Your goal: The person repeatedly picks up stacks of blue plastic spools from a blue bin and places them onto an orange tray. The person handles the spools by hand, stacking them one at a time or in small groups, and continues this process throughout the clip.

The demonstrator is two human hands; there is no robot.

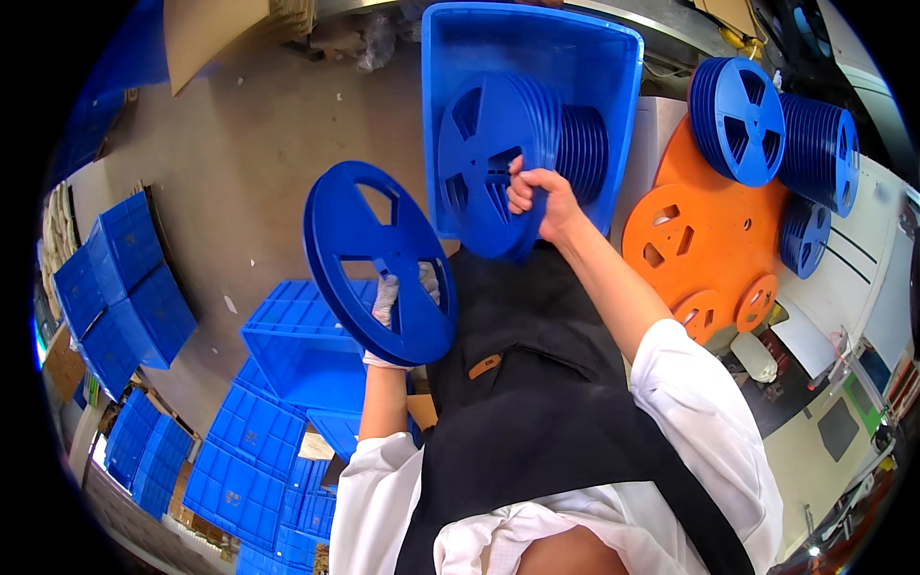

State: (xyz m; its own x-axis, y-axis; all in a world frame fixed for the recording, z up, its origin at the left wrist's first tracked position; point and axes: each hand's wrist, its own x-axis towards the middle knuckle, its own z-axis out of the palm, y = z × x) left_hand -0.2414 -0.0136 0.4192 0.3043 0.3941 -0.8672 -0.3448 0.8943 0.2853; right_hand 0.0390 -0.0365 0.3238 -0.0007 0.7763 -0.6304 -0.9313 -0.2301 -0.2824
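Observation:
My left hand, in a pale glove, grips a blue plastic reel by its middle, the fingers showing through the cut-outs. This reel is tilted and held left of a blue bin. My bare right hand is closed at the right side of the front blue reel in the bin. Its fingers curl over that reel's cut-out, and part of their grip is hidden. Behind the front reel, more blue reels stand on edge in a row inside the bin.
On my right, an orange round table carries stacks of blue reels and smaller orange discs. Blue crates are piled at lower left, with an open blue crate above them. Cardboard stands at far left.

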